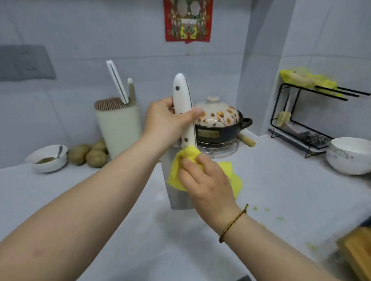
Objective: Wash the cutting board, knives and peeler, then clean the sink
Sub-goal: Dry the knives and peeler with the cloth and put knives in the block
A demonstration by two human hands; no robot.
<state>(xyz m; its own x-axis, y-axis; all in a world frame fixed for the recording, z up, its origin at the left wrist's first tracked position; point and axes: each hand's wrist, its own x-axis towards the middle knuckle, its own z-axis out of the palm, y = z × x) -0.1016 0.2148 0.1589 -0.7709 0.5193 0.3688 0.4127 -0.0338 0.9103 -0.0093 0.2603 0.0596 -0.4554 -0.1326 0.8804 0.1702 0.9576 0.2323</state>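
Pale kitchen counter (77,186), corner of tiled walls. Wooden cutting board (363,252) at lower-right edge, blurred. Cleaver (176,201) held above the counter, handle up, blade down. Left hand (165,122) wraps the white handle. Right hand (205,186) clutches a bunched yellow cloth (174,174) against the blade, just below the handle.

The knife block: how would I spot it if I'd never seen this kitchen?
Look along the back of the grey counter, left of the cleaver held upright. The knife block is the tall cream tub between the potatoes and the flowered pot; it alone has white handles sticking out of its top.
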